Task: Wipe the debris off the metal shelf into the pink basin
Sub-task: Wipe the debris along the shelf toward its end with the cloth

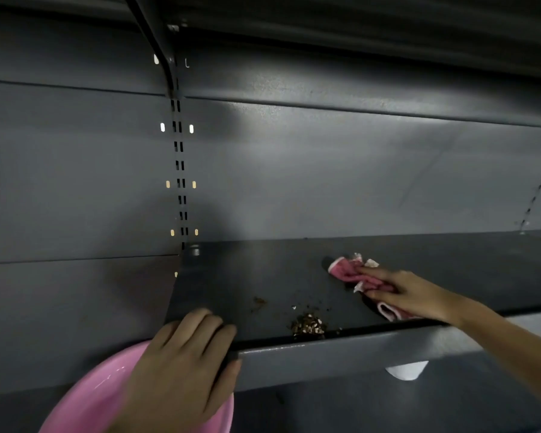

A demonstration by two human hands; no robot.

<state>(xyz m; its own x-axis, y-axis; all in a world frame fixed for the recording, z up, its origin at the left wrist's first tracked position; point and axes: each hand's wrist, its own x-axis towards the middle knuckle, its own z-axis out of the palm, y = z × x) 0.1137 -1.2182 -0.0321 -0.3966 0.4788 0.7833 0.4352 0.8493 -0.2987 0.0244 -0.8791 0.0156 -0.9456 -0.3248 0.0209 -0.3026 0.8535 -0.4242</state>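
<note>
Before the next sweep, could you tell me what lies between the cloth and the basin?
In the head view, debris lies on the shelf between cloth and basin.

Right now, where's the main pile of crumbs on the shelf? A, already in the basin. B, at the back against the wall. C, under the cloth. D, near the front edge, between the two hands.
D: the crumb pile sits by the shelf front edge, between the left hand at the basin and the right hand on the cloth.

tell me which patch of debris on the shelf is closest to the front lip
The big brown heap of debris, sitting right against the front lip of the metal shelf. The small smear lies farther back and left.
</note>
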